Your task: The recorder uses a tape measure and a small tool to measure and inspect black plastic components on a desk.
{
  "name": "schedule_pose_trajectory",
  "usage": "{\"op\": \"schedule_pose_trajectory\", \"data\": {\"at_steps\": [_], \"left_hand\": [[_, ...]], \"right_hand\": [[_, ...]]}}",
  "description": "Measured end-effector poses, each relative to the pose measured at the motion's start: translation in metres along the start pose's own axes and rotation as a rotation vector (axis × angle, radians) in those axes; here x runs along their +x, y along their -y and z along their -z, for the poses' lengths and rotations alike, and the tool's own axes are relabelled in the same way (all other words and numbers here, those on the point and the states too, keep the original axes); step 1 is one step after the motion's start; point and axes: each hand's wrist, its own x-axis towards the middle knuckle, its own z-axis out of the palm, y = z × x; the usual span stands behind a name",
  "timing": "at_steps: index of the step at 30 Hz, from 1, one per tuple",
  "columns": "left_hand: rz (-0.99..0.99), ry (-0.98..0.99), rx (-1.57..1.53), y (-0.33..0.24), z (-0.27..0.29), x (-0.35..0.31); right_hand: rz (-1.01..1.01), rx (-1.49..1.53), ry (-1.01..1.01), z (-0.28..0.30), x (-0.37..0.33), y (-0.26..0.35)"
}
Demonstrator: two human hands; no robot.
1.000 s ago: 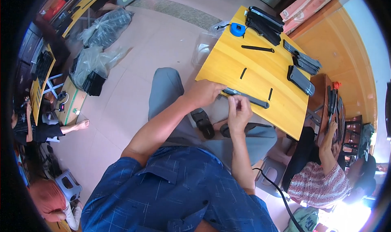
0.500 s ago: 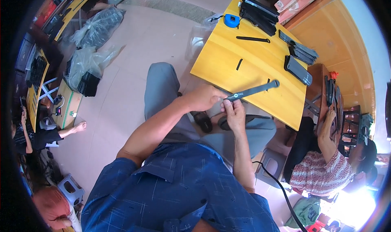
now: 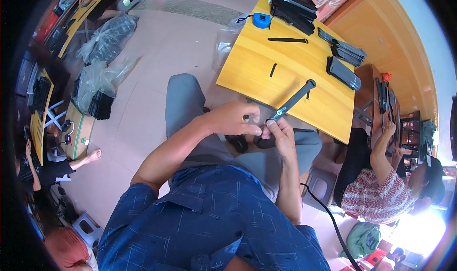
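A black strap (image 3: 294,99) with a rounded end and a small pale mark is pinched at its lower end between the thumb and fingers of my right hand (image 3: 282,134). It slants up and away over the near edge of the yellow table. My left hand (image 3: 234,118) is just left of it, apart from the strap, with its fingers curled. A small dark and yellow object (image 3: 245,118) shows among those fingers; its kind I cannot make out. Both hands are above my lap.
On the yellow table (image 3: 247,71) lie a blue tape measure (image 3: 261,20), a loose black strap (image 3: 287,40), short black strips (image 3: 273,70) and stacks of black straps (image 3: 293,14). A co-worker (image 3: 378,195) sits at right. Plastic bags (image 3: 107,40) and a carton (image 3: 78,130) are at left.
My left hand has let go of the strap's lower end and drawn back from it. The strap has tilted more upright in my right hand. The view has shifted slightly.
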Motion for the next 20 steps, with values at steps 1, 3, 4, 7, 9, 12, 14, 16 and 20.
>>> {"op": "schedule_pose_trajectory", "data": {"at_steps": [1,3,4,7,9,12,14,16,20], "left_hand": [[-0.001,-0.064,-0.048,0.000,-0.001,0.000],[0.006,-0.033,0.033,-0.009,0.003,0.003],[0.016,-0.008,0.115,-0.016,0.005,0.006],[-0.066,0.087,0.294,-0.031,0.004,0.015],[-0.109,0.129,0.330,-0.037,0.004,0.017],[-0.225,0.158,0.395,-0.045,0.001,0.016],[-0.305,0.151,0.422,-0.050,0.001,0.016],[-0.287,0.177,0.321,-0.054,0.001,0.015],[-0.283,0.105,0.400,-0.037,0.000,0.010]], "right_hand": [[0.001,0.003,-0.006,0.000,-0.004,0.004],[-0.018,0.063,0.066,-0.002,-0.012,0.014],[-0.017,0.066,0.059,-0.005,-0.015,0.020],[-0.076,0.085,0.129,-0.011,-0.022,0.030],[-0.087,0.104,0.289,-0.003,-0.023,0.031],[-0.066,0.095,0.428,0.004,-0.026,0.042],[-0.055,0.064,0.490,0.006,-0.024,0.043],[-0.039,-0.012,0.521,0.008,-0.023,0.040],[-0.077,0.318,0.478,-0.002,-0.025,0.019]]}}
